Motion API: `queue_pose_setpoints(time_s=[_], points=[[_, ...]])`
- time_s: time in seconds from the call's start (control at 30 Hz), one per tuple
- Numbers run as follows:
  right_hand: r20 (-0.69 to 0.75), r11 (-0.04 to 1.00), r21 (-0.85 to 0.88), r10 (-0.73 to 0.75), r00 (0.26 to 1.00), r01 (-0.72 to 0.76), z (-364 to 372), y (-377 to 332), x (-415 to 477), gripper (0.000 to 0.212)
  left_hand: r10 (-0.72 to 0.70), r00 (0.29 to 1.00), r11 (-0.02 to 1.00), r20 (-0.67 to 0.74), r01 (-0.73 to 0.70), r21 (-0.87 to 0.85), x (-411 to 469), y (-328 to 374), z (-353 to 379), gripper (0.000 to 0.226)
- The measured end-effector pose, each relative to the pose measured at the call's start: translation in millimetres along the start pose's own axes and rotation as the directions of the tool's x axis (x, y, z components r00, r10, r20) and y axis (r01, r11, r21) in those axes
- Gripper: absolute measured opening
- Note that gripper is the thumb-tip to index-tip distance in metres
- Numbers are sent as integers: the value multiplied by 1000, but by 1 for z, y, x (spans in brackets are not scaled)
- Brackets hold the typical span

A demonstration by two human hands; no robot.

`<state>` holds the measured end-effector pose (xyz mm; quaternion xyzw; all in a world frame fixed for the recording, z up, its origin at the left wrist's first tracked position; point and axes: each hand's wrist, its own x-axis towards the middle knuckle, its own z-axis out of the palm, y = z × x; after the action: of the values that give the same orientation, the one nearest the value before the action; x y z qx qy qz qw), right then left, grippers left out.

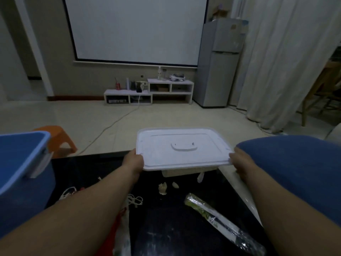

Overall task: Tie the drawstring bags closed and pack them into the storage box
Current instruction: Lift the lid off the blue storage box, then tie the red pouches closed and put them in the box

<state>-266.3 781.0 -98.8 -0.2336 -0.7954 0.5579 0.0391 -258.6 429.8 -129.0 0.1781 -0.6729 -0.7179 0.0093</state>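
left hand (134,160) and right hand (239,161) grip the lid (182,148) by its short ends over the far edge of the table (166,218), storage box (22,163) leftward, nearer the left hand.

Two hands, the left hand (133,160) and the right hand (239,162), are holding one white lid (182,148). One blue storage box (18,182) and one orange stool (60,137) are standing by. Two pale scraps (162,188) and one plastic-wrapped packet (221,220) are lying on one black table (166,228).
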Motion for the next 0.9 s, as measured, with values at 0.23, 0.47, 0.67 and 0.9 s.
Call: queue_pose_setpoints(time_s=[0.23,0.47,0.67,0.9], points=[[-105,993,104,-48,993,59,-2,-14,-46,76,66,987,985,-149,-41,167,-49,38,-24,67],[28,982,97,-165,986,161,58,-83,-182,51,126,990,952,-69,-101,288,-142,93,-92,65],[283,964,93,-267,921,251,111,-84,-305,28,63,987,931,150,-113,347,-255,106,-175,17],[426,946,-70,-259,867,317,142,-36,-355,22,44,936,374,350,-340,863,-337,125,-284,19]])
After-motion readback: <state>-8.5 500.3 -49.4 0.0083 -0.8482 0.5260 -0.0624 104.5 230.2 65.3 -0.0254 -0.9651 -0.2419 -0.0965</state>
